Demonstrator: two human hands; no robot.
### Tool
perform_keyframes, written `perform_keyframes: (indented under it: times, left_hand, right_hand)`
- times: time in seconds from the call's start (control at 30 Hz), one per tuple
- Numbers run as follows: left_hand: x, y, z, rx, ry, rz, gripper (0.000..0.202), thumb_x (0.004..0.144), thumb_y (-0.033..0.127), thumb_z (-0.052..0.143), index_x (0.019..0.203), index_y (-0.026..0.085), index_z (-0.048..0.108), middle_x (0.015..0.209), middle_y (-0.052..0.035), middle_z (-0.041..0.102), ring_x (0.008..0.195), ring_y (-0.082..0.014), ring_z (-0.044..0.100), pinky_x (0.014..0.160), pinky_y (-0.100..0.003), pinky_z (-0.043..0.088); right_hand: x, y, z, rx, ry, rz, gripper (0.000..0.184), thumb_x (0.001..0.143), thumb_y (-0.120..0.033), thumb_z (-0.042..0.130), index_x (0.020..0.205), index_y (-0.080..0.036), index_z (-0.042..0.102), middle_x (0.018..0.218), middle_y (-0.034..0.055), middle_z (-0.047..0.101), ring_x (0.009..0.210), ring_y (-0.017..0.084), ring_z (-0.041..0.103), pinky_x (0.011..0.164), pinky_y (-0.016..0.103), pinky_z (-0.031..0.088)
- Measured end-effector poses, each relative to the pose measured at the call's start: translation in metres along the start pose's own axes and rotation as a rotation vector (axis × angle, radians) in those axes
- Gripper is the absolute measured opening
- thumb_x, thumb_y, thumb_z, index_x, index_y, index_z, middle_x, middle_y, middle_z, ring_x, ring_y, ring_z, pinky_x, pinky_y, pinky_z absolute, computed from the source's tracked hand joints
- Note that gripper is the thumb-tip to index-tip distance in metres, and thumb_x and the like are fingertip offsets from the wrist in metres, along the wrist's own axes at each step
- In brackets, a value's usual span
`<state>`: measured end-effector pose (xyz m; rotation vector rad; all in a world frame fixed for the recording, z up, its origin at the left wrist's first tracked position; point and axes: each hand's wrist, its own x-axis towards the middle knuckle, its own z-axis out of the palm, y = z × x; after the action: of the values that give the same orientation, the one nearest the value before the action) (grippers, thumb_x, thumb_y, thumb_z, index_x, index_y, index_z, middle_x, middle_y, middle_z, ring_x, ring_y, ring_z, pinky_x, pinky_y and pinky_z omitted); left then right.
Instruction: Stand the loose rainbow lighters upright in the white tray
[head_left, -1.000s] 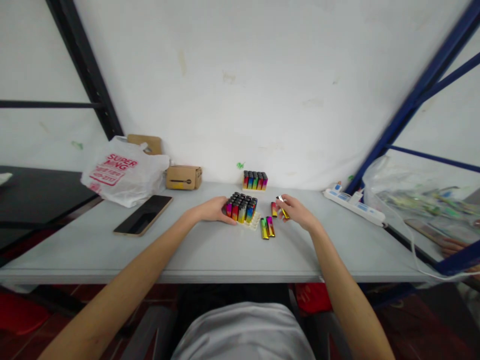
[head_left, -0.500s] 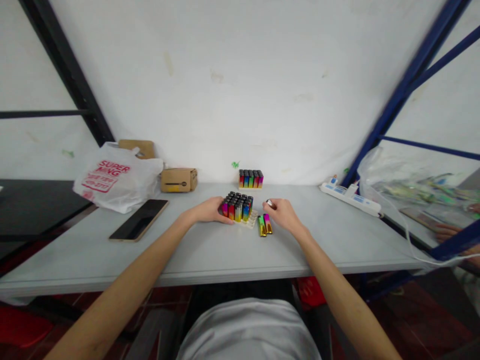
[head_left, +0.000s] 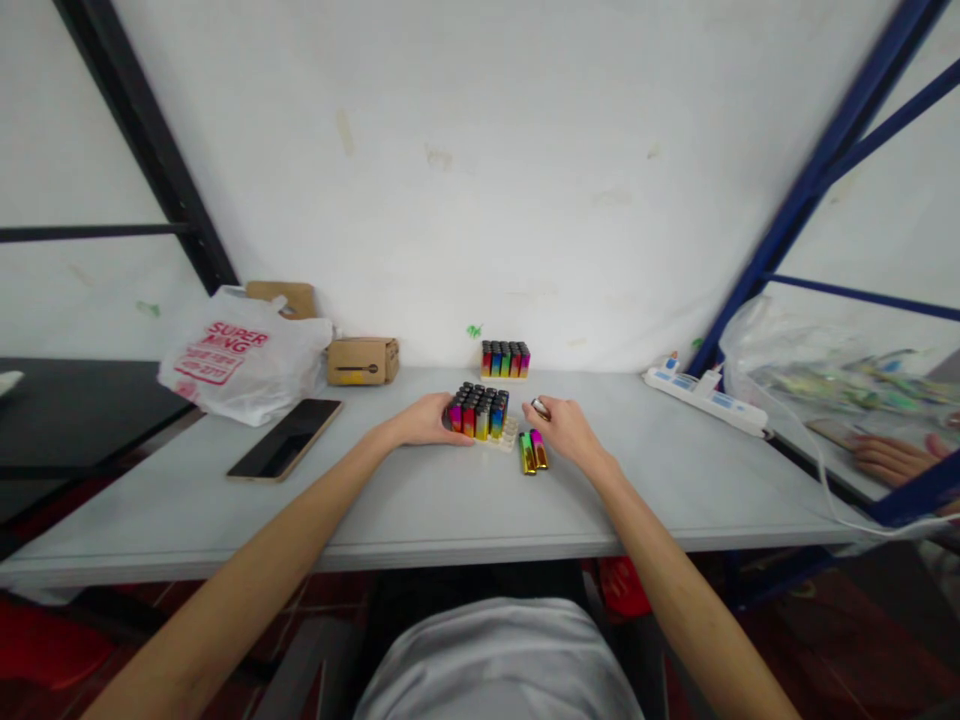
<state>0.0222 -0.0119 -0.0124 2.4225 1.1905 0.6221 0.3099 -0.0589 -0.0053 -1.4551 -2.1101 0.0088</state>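
Note:
A white tray (head_left: 507, 440) stands mid-table, packed with several upright rainbow-coloured lighters (head_left: 478, 411). My left hand (head_left: 425, 419) rests against the tray's left side, fingers curled round it. My right hand (head_left: 563, 430) sits just right of the tray, fingers closed on one lighter (head_left: 540, 406) whose metal top shows at the fingertips. Two loose lighters (head_left: 532, 451) lie flat on the table below that hand. A second, smaller row of lighters (head_left: 505, 359) stands by the wall.
At left lie a phone (head_left: 286, 452), a white plastic bag (head_left: 240, 353) and a small cardboard box (head_left: 361, 360). A power strip (head_left: 705, 400) and a clear bag (head_left: 825, 370) are at right, where another person's hand (head_left: 889, 460) rests. Black and blue rack posts flank the table.
My right hand has moved left with the lighter, from beside the loose lighters to close by the tray's right side. The left hand has stayed on the tray.

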Motion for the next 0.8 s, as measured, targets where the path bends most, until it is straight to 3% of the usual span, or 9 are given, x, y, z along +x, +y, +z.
perform_keyframes:
  times: [0.23, 0.5, 0.67, 0.8]
  left_hand:
    - [0.009, -0.003, 0.011, 0.17, 0.114, 0.031, 0.063, 0.069, 0.074, 0.067, 0.094, 0.015, 0.067, 0.083, -0.0062, 0.068, 0.071, -0.0232, 0.061, 0.064, -0.031, 0.045]
    - [0.01, -0.007, 0.014, 0.247, 0.134, 0.069, 0.06, 0.073, 0.076, 0.062, 0.083, 0.017, 0.065, 0.078, -0.005, 0.063, 0.071, -0.0219, 0.058, 0.065, -0.032, 0.045]
    - [0.009, -0.006, 0.015, 0.254, 0.149, 0.034, 0.062, 0.071, 0.077, 0.063, 0.083, 0.017, 0.063, 0.078, -0.0049, 0.062, 0.072, -0.0214, 0.057, 0.066, -0.031, 0.045]
    - [0.008, -0.003, 0.012, 0.228, 0.131, 0.006, 0.064, 0.069, 0.078, 0.064, 0.085, 0.016, 0.064, 0.08, -0.0059, 0.065, 0.072, -0.0224, 0.059, 0.066, -0.032, 0.046]
  right_hand:
    - [0.001, -0.002, 0.001, -0.07, -0.041, 0.024, 0.043, 0.099, -0.044, 0.043, 0.071, -0.018, 0.062, 0.064, 0.0054, 0.065, 0.056, 0.014, 0.046, 0.059, 0.029, 0.021]
    - [0.0, -0.003, -0.004, -0.121, -0.02, 0.131, 0.028, 0.091, -0.029, 0.049, 0.072, -0.018, 0.066, 0.069, 0.0073, 0.069, 0.057, 0.014, 0.047, 0.058, 0.03, 0.019]
    - [0.001, -0.001, -0.002, -0.087, -0.033, 0.103, 0.029, 0.095, -0.033, 0.049, 0.075, -0.018, 0.064, 0.07, 0.0066, 0.068, 0.059, 0.015, 0.05, 0.059, 0.029, 0.022]
    - [0.001, 0.0, 0.001, 0.028, -0.048, 0.006, 0.032, 0.102, -0.04, 0.042, 0.089, -0.019, 0.061, 0.073, 0.0047, 0.065, 0.066, 0.017, 0.055, 0.063, 0.027, 0.029]
